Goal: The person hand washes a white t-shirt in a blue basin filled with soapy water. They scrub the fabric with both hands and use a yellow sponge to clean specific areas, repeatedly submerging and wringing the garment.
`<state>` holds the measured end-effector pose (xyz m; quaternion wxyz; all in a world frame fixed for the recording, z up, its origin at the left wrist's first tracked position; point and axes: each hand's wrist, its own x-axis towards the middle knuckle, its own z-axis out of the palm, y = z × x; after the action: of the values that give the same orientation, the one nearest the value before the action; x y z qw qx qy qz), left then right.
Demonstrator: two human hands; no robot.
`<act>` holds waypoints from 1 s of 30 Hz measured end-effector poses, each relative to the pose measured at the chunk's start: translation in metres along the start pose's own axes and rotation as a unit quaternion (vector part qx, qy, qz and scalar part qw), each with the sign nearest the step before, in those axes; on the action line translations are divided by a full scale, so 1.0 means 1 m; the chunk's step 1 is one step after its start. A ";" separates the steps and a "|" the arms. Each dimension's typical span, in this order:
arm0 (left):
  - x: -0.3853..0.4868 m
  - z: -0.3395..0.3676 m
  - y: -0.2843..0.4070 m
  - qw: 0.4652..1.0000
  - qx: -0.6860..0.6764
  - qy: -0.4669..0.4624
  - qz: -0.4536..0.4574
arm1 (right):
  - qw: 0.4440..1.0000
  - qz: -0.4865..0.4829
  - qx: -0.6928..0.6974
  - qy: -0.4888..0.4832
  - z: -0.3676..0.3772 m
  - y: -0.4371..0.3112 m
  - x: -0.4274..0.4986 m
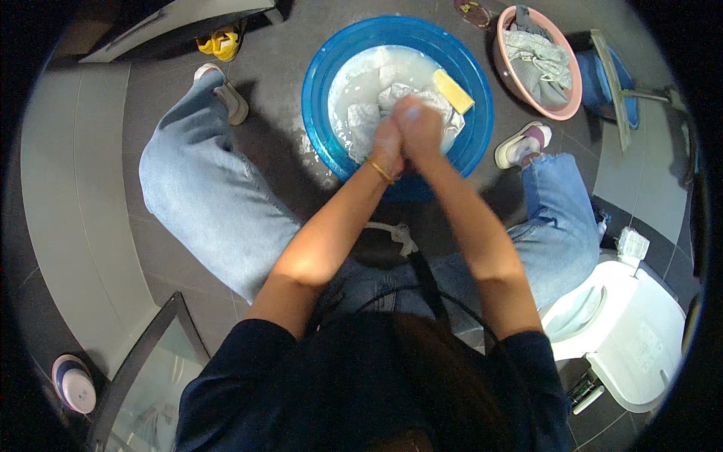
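In front of me stands a round blue plastic basin [316, 107] holding cloudy, sudsy water. My left hand [390, 141], with a gold-coloured bracelet [379, 169] at the wrist, presses against my right hand [419, 127] over the basin. Both are blurred and closed on a wet, pale patterned cloth [398, 93], much of which they cover. More wet white fabric [362, 120] lies in the water to the left. A long yellow bar of soap [453, 92] leans at a slant between the cloth and the basin's right wall.
Pale laundry [536, 53] fills a pink basin [501, 70] at the upper right, beside a blue container [593, 85] and a squeegee-like tool [611, 85]. A white toilet [638, 339] is at right, a glass-panelled door [155, 367] lower left. Yellow shoes [220, 43] sit upper left.
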<state>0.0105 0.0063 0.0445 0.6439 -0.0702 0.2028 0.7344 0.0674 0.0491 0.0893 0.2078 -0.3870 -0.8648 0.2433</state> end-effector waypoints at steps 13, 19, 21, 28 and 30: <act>-0.027 0.055 0.066 0.986 0.060 0.150 0.044 | 0.957 0.026 0.250 0.145 -0.061 -0.003 0.027; -0.028 0.056 0.079 0.992 0.028 0.099 0.074 | 0.936 0.094 0.295 -0.167 -0.042 -0.009 -0.013; -0.030 0.056 0.079 0.992 0.054 0.077 0.085 | 0.925 0.111 0.313 -0.185 -0.042 -0.003 -0.013; -0.038 0.051 0.092 0.994 0.077 0.012 0.073 | 0.963 -0.080 0.229 -0.114 -0.041 0.024 0.007; -0.036 0.042 0.099 0.982 0.162 0.009 0.101 | 0.860 0.145 0.411 -0.265 -0.062 0.017 0.008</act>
<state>-0.0738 -0.0187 0.1166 0.5675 0.0488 0.3308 0.7524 0.1062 0.0818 0.1299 0.0736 -0.3084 -0.6425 0.6976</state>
